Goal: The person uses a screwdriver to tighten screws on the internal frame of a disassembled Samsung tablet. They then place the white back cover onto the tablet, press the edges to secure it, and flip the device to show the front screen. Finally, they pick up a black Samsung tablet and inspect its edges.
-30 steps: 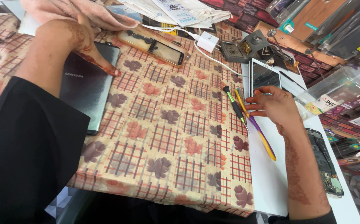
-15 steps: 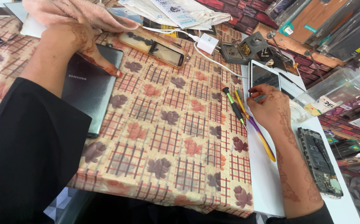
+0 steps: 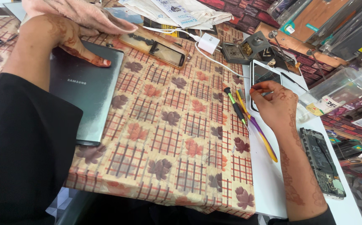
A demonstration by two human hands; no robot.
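Phone position: white-framed phone lies flat on the white work mat, at the far right of the table, touching the right hand.
Phone axis: long axis runs away from the person, near end toward the wrist, far end toward the small parts tray.
Right hand: right hand rests over the near right part of the phone, fingers pinched on a thin metal tool; the tool's tip is hidden, so its kind cannot be told.
Left hand: left hand lies well apart from the phone, across the whole table, index finger pressed flat on a dark tablet; not clenched, grasping nothing that shows.
Nearer hand: right, in contact; left is far off and to the other side.
Adjacent tools: green-handled screwdriver and purple and yellow pry tool lie just left of the right hand, parallel to the phone's long axis.
Other items: bare phone board assembly beside the right forearm; gold-edged phone and white charger lie farther off on the leaf-patterned cloth.
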